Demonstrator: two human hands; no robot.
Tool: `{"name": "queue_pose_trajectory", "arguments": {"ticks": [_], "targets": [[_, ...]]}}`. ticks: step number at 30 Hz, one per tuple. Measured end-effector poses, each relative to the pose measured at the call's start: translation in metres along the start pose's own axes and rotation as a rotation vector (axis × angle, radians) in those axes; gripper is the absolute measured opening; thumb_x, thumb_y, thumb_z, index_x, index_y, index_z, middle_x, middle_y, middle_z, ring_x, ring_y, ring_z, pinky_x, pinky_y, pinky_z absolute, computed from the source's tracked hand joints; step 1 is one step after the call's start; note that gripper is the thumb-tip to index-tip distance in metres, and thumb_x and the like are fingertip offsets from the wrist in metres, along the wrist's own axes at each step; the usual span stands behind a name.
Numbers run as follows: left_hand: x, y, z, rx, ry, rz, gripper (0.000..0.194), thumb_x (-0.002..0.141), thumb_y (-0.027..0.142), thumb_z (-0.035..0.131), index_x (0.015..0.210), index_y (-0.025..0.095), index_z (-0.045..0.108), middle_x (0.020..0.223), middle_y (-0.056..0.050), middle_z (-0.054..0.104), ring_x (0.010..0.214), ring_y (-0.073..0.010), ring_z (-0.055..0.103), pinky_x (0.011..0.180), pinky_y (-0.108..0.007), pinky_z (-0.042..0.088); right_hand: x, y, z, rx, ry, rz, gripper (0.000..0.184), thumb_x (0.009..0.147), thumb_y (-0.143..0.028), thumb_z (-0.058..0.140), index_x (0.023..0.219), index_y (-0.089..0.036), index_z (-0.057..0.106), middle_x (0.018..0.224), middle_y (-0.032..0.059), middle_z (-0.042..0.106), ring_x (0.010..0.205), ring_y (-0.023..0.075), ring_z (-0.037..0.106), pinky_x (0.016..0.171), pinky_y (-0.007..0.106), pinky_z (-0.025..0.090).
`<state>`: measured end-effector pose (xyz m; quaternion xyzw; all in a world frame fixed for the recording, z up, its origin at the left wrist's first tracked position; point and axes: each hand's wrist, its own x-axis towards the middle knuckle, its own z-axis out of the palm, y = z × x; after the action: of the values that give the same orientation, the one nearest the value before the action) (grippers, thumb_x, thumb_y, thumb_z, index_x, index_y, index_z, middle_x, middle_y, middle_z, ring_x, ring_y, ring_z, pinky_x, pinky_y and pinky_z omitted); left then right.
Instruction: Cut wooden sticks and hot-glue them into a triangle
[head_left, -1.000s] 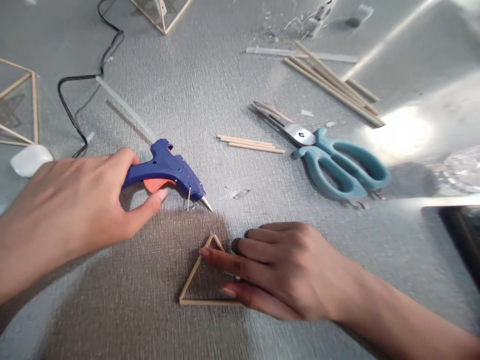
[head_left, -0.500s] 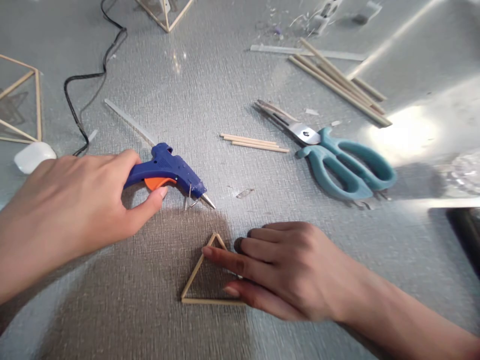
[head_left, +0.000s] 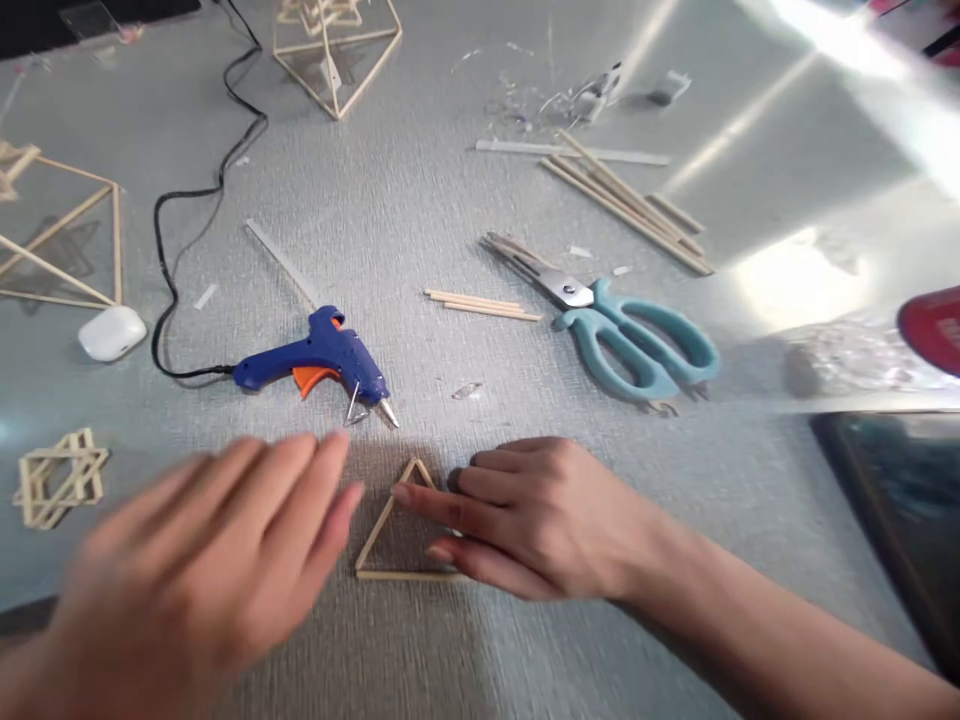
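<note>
My right hand [head_left: 532, 520] rests on a small triangle of wooden sticks [head_left: 405, 575] that lies flat on the table. Its index finger presses the left side near the top corner, the thumb lies inside over the base, and the other fingers curl; the triangle's right part is hidden. My left hand [head_left: 217, 550], slightly blurred, hovers left of the triangle with fingers stretched and nothing in them. Just beyond it a blue hot glue gun [head_left: 330, 350] with an orange trigger lies on its wire stand, a clear glue stick [head_left: 281, 260] in its back.
Three short sticks [head_left: 484, 305], teal-handled scissors [head_left: 630, 340] and longer sticks [head_left: 630, 205] lie beyond my right hand. At left are a white case [head_left: 112, 333], a stick star [head_left: 60, 480] and a stick frame [head_left: 116, 245]. The black cord [head_left: 161, 240] runs back. A dark-screened device [head_left: 885, 520] lies right.
My left hand has let go of the glue gun and drawn back toward me. The right hand stays on the triangle. The view has shifted, showing more of the far and left table.
</note>
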<state>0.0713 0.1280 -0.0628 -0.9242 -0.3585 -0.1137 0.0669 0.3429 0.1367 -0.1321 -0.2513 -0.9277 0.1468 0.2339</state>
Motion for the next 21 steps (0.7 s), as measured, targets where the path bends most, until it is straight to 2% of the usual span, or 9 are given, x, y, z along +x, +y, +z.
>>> {"name": "queue_pose_trajectory", "arguments": {"ticks": [2, 4, 7, 9, 14, 18, 21], "targets": [[-0.011, 0.012, 0.002, 0.048, -0.007, 0.067, 0.046, 0.089, 0.028, 0.068, 0.131, 0.011, 0.064, 0.112, -0.006, 0.074, 0.088, -0.0218, 0.067, 0.076, -0.038, 0.051, 0.0, 0.0, -0.002, 0.007, 0.057, -0.037, 0.036, 0.105, -0.035, 0.048, 0.124, -0.013, 0.068, 0.065, -0.0021, 0.061, 0.054, 0.0126, 0.053, 0.051, 0.031, 0.034], [-0.02, 0.018, 0.011, -0.034, -0.02, 0.084, 0.05, 0.092, 0.031, 0.061, 0.135, 0.007, 0.061, 0.125, -0.012, 0.071, 0.105, -0.0265, 0.067, 0.087, -0.041, 0.053, -0.001, 0.0, -0.003, -0.002, 0.128, -0.053, 0.032, 0.104, -0.031, 0.05, 0.116, -0.009, 0.07, 0.063, -0.0015, 0.06, 0.053, 0.0126, 0.052, 0.05, 0.03, 0.035], [-0.028, 0.018, 0.026, -0.14, -0.035, 0.092, 0.057, 0.095, 0.037, 0.05, 0.141, 0.002, 0.055, 0.144, -0.02, 0.058, 0.128, -0.0347, 0.057, 0.099, -0.049, 0.049, -0.002, 0.0, -0.006, -0.037, 0.214, -0.023, 0.026, 0.101, -0.022, 0.051, 0.107, -0.006, 0.07, 0.061, -0.0012, 0.058, 0.051, 0.012, 0.05, 0.048, 0.029, 0.035], [-0.029, 0.016, 0.034, -0.172, -0.05, 0.116, 0.06, 0.098, 0.042, 0.044, 0.143, 0.004, 0.053, 0.151, -0.019, 0.052, 0.133, -0.0359, 0.053, 0.101, -0.05, 0.046, -0.002, -0.001, -0.006, -0.047, 0.235, 0.007, 0.023, 0.1, -0.016, 0.05, 0.104, -0.005, 0.07, 0.06, -0.0015, 0.057, 0.05, 0.0116, 0.048, 0.047, 0.029, 0.035], [-0.027, 0.017, 0.039, -0.226, -0.076, 0.111, 0.06, 0.104, 0.051, 0.029, 0.145, 0.013, 0.053, 0.157, -0.004, 0.047, 0.141, -0.0344, 0.047, 0.106, -0.049, 0.041, -0.001, -0.001, -0.004, -0.02, 0.177, 0.057, 0.018, 0.098, -0.012, 0.051, 0.1, -0.007, 0.069, 0.06, -0.0012, 0.059, 0.05, 0.0121, 0.049, 0.045, 0.03, 0.036], [-0.026, 0.016, 0.04, -0.235, -0.117, 0.145, 0.063, 0.105, 0.053, 0.028, 0.145, 0.012, 0.053, 0.158, -0.005, 0.045, 0.143, -0.0361, 0.045, 0.11, -0.051, 0.038, -0.002, 0.0, -0.003, 0.024, 0.114, 0.092, 0.022, 0.099, -0.013, 0.05, 0.114, -0.005, 0.065, 0.063, -0.0003, 0.062, 0.052, 0.0127, 0.051, 0.045, 0.03, 0.039], [-0.026, 0.014, 0.043, -0.227, -0.127, 0.159, 0.065, 0.105, 0.054, 0.026, 0.145, 0.011, 0.053, 0.158, -0.006, 0.045, 0.143, -0.0358, 0.045, 0.111, -0.051, 0.037, -0.002, 0.0, -0.004, 0.031, 0.079, 0.111, 0.022, 0.098, -0.013, 0.051, 0.115, -0.007, 0.064, 0.064, -0.0005, 0.062, 0.051, 0.013, 0.052, 0.045, 0.03, 0.04]]}}
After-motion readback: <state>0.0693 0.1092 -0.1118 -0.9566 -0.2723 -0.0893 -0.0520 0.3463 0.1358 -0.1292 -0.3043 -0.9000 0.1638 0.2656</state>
